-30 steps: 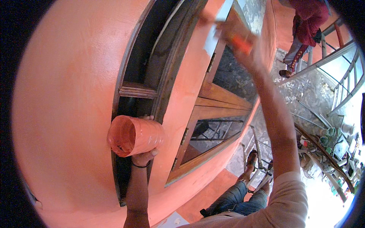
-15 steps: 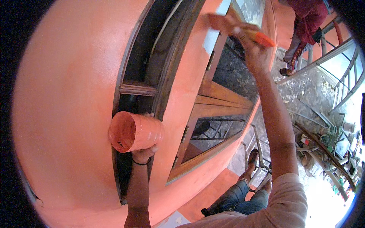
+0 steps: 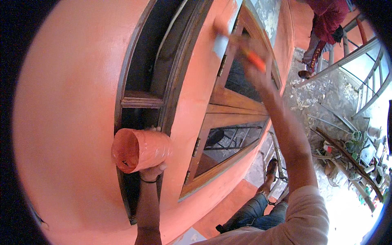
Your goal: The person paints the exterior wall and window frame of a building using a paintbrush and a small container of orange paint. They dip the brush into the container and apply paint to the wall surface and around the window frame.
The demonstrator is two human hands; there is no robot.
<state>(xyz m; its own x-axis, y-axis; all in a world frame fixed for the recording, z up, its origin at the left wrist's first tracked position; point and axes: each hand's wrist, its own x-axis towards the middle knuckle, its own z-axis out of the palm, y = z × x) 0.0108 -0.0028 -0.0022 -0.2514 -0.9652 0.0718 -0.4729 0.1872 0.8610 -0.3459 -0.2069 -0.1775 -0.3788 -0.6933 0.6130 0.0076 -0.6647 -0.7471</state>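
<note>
Two hands, apart: left hand [image 3: 151, 173] gripping coral-coated container [image 3: 155, 149], right hand [image 3: 254, 50] clasping blurred brush [image 3: 256, 61].
We see brush beside wall [image 3: 77, 102], contact blurred; wall mostly coral, a pale patch [image 3: 221, 45] by the wooden frame [image 3: 229, 98] seemingly left.

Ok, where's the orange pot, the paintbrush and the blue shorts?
Orange pot [image 3: 155, 149]: head view, outer side.
Paintbrush [image 3: 255, 60]: head view, orange handle end, blurred.
Blue shorts [image 3: 246, 211]: head view, one leg.
</note>
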